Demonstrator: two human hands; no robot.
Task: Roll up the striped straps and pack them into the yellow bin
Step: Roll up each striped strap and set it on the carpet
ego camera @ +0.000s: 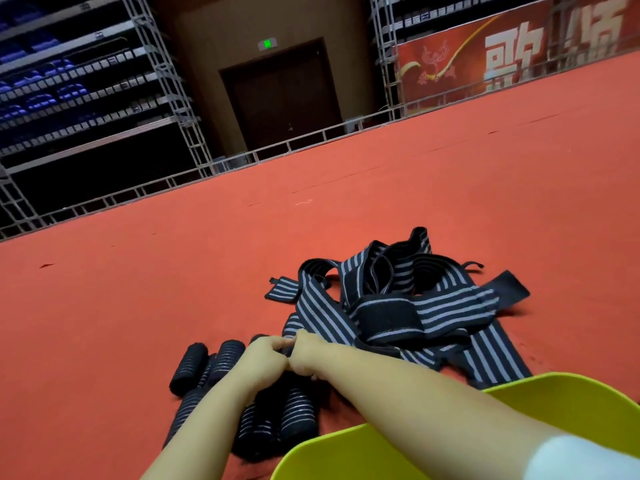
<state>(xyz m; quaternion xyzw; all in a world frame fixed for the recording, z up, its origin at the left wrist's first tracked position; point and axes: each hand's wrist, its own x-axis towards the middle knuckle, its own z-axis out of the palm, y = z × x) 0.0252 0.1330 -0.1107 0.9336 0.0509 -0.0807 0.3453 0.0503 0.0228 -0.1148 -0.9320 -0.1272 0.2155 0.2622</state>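
Nearest the camera, the yellow bin (346, 455) fills the lower right corner, its curved rim cut off by the frame edge; the right forearm crosses over it, with a bit of white sleeve (585, 459) at the elbow end. The bin stands on a broad red carpeted floor (138, 306), which runs away to a low metal railing (301, 140). Beyond the railing stand grey scaffold-framed tiers of blue seats (52, 81) on the left, a dark double door (284, 98) in the middle under a green lit sign (267, 44), and a red banner (502, 60) with large white characters on the right.

On the floor just beyond the bin lies a loose tangled heap of striped straps (398, 299), black with grey-white lines, some ends lying flat toward the bin and one black tab sticking out to the right. To the left of the bin, beside and partly under the forearms, lie several rolled straps (221, 362), dark cylinders side by side and touching each other; none shows inside the bin.

The left hand (261, 358) and the right hand (308, 355) meet knuckle to knuckle at the near edge of the heap. Both have fingers curled, pinching the end of one strap (311, 317) that leads up into the heap; the pinched part itself is mostly hidden between the hands.
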